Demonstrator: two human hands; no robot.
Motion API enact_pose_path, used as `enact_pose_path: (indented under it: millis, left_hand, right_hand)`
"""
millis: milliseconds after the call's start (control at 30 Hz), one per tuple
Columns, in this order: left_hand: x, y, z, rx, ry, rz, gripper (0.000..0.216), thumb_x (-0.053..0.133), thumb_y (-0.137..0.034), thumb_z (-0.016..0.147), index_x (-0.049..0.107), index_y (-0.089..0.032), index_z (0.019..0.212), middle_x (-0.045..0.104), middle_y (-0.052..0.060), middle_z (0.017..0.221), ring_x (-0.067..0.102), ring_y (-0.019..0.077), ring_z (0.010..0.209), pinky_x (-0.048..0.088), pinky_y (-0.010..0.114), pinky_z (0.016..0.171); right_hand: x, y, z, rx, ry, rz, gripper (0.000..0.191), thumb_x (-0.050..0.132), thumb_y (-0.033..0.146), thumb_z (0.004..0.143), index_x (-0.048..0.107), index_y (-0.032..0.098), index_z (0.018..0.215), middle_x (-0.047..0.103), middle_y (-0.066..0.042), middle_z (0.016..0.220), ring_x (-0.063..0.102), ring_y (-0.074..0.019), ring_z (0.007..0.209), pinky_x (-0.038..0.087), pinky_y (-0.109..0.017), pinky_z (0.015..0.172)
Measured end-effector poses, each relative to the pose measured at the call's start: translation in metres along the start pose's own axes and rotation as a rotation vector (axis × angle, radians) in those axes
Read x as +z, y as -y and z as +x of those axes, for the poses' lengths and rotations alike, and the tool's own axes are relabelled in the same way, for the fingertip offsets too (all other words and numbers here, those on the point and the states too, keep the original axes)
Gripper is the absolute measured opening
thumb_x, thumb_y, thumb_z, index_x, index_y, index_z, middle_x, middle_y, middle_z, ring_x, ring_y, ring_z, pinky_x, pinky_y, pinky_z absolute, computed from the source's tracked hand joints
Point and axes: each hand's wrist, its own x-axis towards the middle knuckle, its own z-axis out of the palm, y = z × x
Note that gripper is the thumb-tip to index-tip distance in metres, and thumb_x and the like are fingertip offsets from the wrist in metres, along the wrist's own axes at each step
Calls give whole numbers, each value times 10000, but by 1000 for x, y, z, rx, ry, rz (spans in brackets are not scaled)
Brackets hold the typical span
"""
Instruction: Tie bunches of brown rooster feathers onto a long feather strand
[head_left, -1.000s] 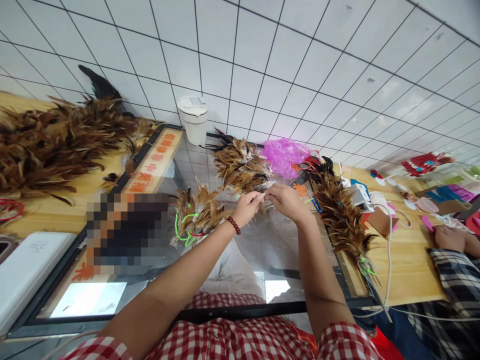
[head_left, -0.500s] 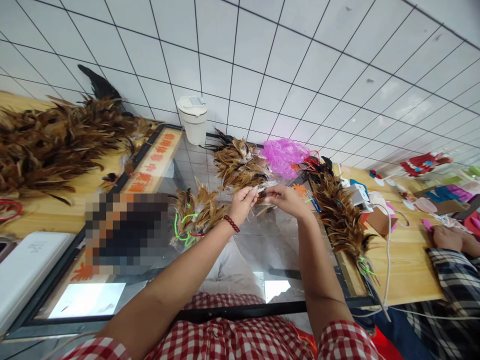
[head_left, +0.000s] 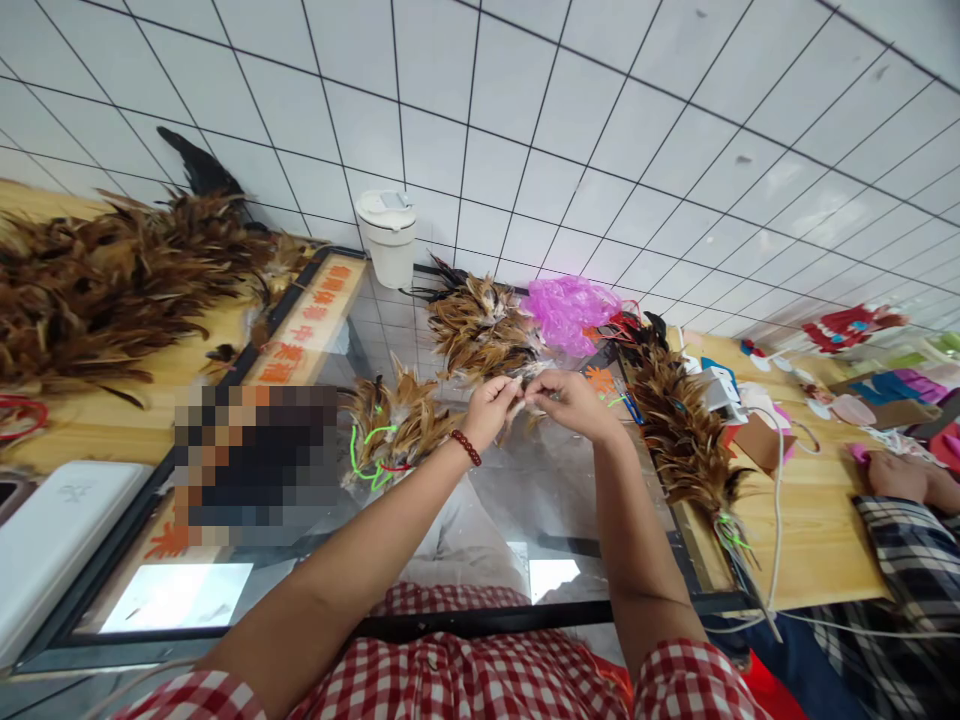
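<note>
My left hand (head_left: 489, 408), with a beaded bracelet on the wrist, has thumb and fingers pinched together on a small feather (head_left: 519, 400). My right hand (head_left: 571, 402) meets it from the other side, its thumb and forefinger closed on the same feather. Most of that feather is hidden by the fingertips. Just behind the hands lies a heap of brown feathers (head_left: 480, 325). To the left of my left hand, a smaller brown feather bunch (head_left: 405, 410) rests on the glass with bright green string (head_left: 364, 455) on it.
A white lidded cup (head_left: 388, 240) stands by the tiled wall. A pink plastic bag (head_left: 574, 312) lies right of the heap. A long feather bundle (head_left: 679, 420) is at right, a large feather pile (head_left: 97, 285) at left. A co-worker's hand (head_left: 896, 475) is at far right.
My right hand has moved slightly left, so its fingertips now meet those of my left hand. The feather piles and other things stay where they were.
</note>
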Motion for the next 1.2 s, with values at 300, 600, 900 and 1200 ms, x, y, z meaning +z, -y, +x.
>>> enact_pose_path:
  millis: [300, 600, 900, 1200]
  left_hand:
    - [-2, 2, 0, -42, 64, 42, 369, 622, -507, 760, 577, -153, 668, 509, -27, 565, 383, 56, 469, 285, 199, 447]
    - [1, -1, -1, -59, 71, -64, 345, 674, -476, 721, 600, -141, 691, 408, -56, 509, 321, 40, 443, 223, 194, 434]
    - [-1, 2, 1, -52, 1, -60, 363, 638, -503, 745, 567, -154, 675, 378, -66, 482, 304, 41, 419, 239, 198, 426]
    - [0, 0, 1, -28, -12, -9, 349, 626, -489, 749, 558, -161, 651, 383, -64, 478, 317, 49, 421, 251, 202, 435]
  right_hand:
    - [8, -1, 6, -42, -243, -161, 131, 545, 172, 845, 657, 179, 777, 660, -36, 775, 587, -148, 746, 433, -267, 724]
    - [6, -10, 6, -2, -339, -107, 203, 578, 300, 860, 706, 201, 982, 703, -62, 912, 623, -175, 845, 466, -296, 797]
    - [-14, -40, -11, 431, 128, -513, 189, 654, 143, 699, 754, 210, 845, 728, -29, 781, 623, -151, 718, 392, -223, 628]
    - [0, -45, -3, 363, 250, -536, 179, 561, 85, 707, 721, 165, 699, 696, -32, 685, 548, -116, 603, 329, -211, 551]
